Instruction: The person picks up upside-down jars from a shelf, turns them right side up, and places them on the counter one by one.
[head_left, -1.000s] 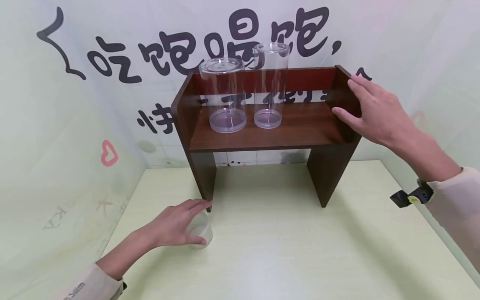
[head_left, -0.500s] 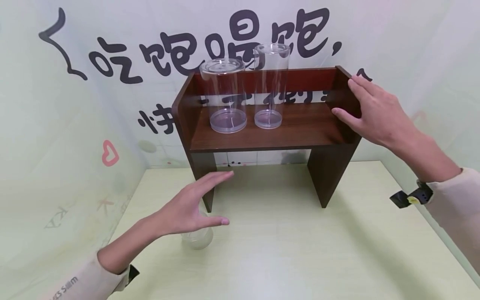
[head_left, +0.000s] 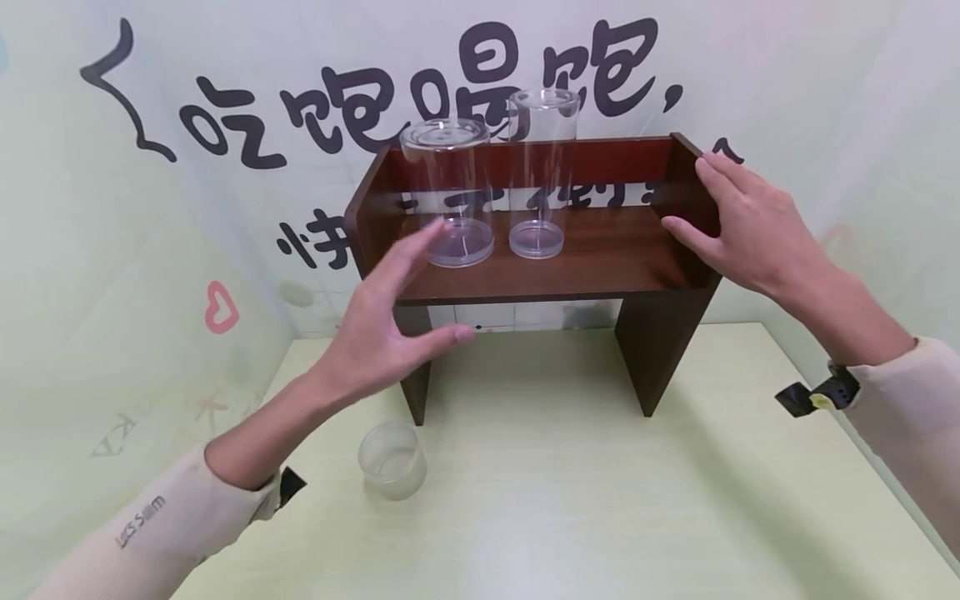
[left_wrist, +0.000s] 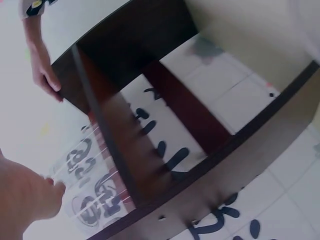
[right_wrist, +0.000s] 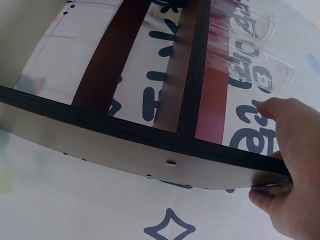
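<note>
The left hand [head_left: 390,333] hangs in the air with fingers spread and straight, holding nothing, in front of the left end of the wooden shelf [head_left: 570,275]. Its fingertips lie just before the wide clear canister [head_left: 447,192], which stands upright on the shelf board near the left side panel, long axis vertical, lid up. A narrower clear canister [head_left: 542,171] stands upright just to its right, near but apart from it. Below the left hand, a small clear cup [head_left: 392,459] sits on the counter [head_left: 600,517] beside the shelf's left leg, mouth up.

The right hand [head_left: 738,223] grips the shelf's right side panel, thumb inside over the board and fingers curled over the top edge and outer face; the right wrist view shows the same hold on the panel edge [right_wrist: 200,150].

As a judgement: both canisters are tall, light and smooth, so a sideways brush from the open left hand could tip the wide one into its neighbour or off the front edge. A pull from the right hand could rock the shelf and topple both.
</note>
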